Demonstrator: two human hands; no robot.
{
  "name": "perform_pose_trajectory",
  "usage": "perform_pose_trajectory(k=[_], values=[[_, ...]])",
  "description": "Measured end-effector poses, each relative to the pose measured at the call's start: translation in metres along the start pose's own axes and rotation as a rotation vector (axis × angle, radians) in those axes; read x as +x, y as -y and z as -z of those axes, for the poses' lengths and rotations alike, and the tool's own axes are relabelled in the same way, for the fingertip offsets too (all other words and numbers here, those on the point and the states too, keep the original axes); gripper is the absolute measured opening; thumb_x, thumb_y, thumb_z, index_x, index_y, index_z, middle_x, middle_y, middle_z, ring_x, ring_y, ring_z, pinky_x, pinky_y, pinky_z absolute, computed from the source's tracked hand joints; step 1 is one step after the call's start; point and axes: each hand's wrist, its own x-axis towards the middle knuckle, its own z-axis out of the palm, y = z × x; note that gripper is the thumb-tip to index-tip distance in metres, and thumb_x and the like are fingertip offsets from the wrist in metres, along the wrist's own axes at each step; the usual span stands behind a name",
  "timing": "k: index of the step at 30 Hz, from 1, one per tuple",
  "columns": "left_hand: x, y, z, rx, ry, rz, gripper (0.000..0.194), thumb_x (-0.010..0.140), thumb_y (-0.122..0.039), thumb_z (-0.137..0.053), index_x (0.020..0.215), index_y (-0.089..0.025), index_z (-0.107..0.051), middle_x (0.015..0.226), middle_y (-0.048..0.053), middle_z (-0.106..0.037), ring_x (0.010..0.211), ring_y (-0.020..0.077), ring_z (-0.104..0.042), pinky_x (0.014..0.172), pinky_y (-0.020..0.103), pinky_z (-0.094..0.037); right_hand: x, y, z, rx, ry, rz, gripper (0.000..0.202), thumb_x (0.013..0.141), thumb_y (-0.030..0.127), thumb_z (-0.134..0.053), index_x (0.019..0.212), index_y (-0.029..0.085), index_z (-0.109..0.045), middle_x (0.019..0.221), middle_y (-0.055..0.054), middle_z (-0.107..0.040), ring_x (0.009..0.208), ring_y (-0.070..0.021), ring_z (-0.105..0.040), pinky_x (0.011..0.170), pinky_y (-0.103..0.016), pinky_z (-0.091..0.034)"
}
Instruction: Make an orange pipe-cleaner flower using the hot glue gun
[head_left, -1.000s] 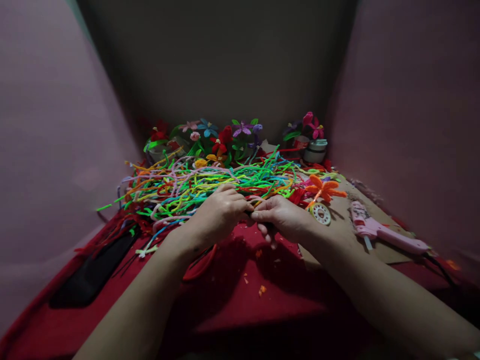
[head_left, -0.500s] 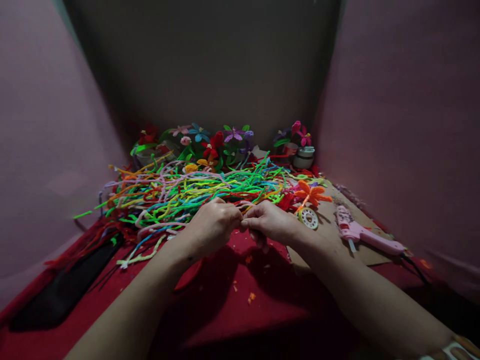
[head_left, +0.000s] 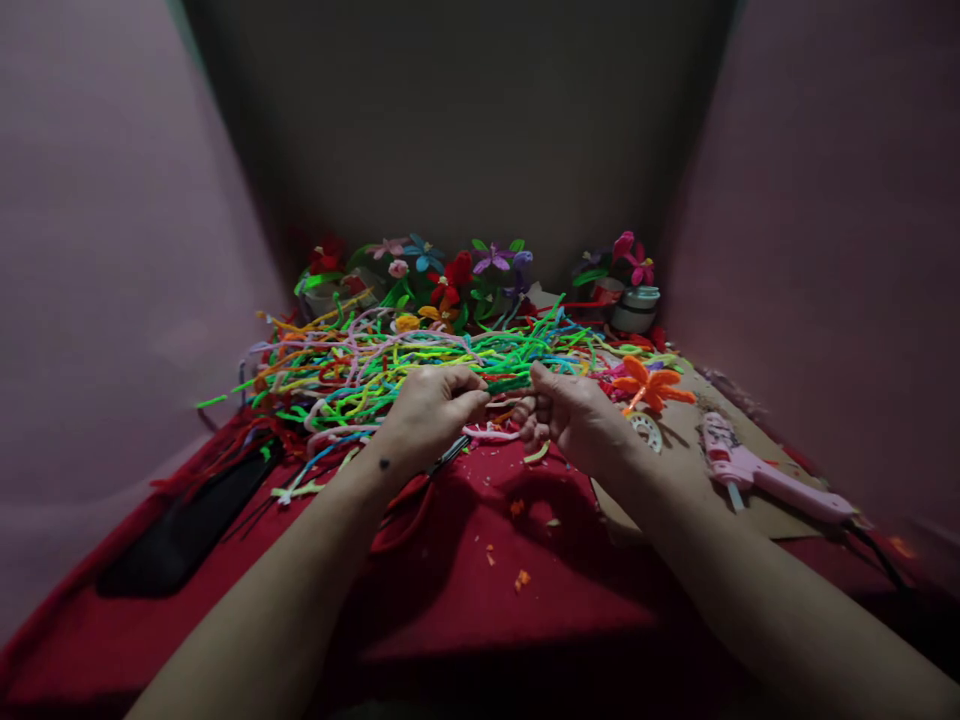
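My left hand (head_left: 435,412) is closed in a pinch above the front of a pile of multicoloured pipe cleaners (head_left: 420,352). Facing it, my right hand (head_left: 577,412) also pinches, its lower fingers curled. A short dark green pipe cleaner (head_left: 510,385) spans the gap between the two sets of fingertips; its ends are hidden in them. Below the left wrist lie scissors with red handles (head_left: 405,525), partly covered by the forearm. An orange pipe-cleaner flower (head_left: 651,385) rests just right of my right hand, by a tape roll (head_left: 646,432) partly hidden by that wrist.
A pink glue gun (head_left: 780,482) lies on cardboard (head_left: 697,440) at the right. Several finished flowers (head_left: 450,280) and a jar (head_left: 636,309) stand along the back. A flat black object (head_left: 187,525) lies at left on the red cloth (head_left: 480,600), among orange scraps (head_left: 523,579).
My hands, together before, have drawn apart, and the green pipe cleaner now shows between them. The scissors' blades have come into sight. The whole view has shifted, so things appear farther right.
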Motion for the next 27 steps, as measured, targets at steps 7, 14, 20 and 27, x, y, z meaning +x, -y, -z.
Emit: perform_pose_trajectory(k=[7,14,20,27], values=[[-0.003,-0.003,-0.006,0.115,-0.064,-0.028,0.019,0.072,-0.023,-0.051,0.062,-0.015,-0.064,0.058,0.001,-0.063,0.057,0.013,-0.054,0.055,0.021,-0.038,-0.003,-0.009,-0.008,-0.04,-0.094,0.151,0.026,0.062,0.034,-0.073,0.069,0.014,-0.058,0.057,0.0,-0.063,0.042,-0.0086,-0.055,0.04,-0.019,-0.044],[-0.008,-0.004,-0.018,0.285,-0.126,-0.148,0.017,0.077,-0.02,-0.051,0.067,-0.017,-0.065,0.062,0.002,-0.064,0.056,0.0121,-0.053,0.057,0.022,-0.036,-0.002,-0.016,-0.009,-0.047,-0.177,0.186,0.02,0.065,0.03,-0.069,0.065,0.014,-0.057,0.053,0.002,-0.061,0.039,-0.0077,-0.052,0.039,-0.02,-0.042],[-0.009,-0.006,-0.023,0.267,-0.15,-0.093,0.017,0.076,-0.02,-0.051,0.069,-0.017,-0.066,0.067,0.004,-0.067,0.061,0.0143,-0.057,0.059,0.023,-0.038,-0.001,-0.018,-0.012,0.022,-0.242,0.127,0.014,0.061,0.021,-0.067,0.065,0.015,-0.055,0.049,0.002,-0.06,0.037,-0.008,-0.049,0.036,-0.02,-0.041],[-0.007,0.001,-0.029,0.199,-0.171,-0.025,0.018,0.077,-0.022,-0.05,0.074,-0.017,-0.067,0.071,0.004,-0.069,0.066,0.0153,-0.06,0.063,0.024,-0.041,0.0,-0.022,-0.01,0.114,-0.271,0.009,0.009,0.06,0.018,-0.063,0.06,0.013,-0.056,0.052,0.001,-0.057,0.039,-0.007,-0.047,0.033,-0.019,-0.035]])
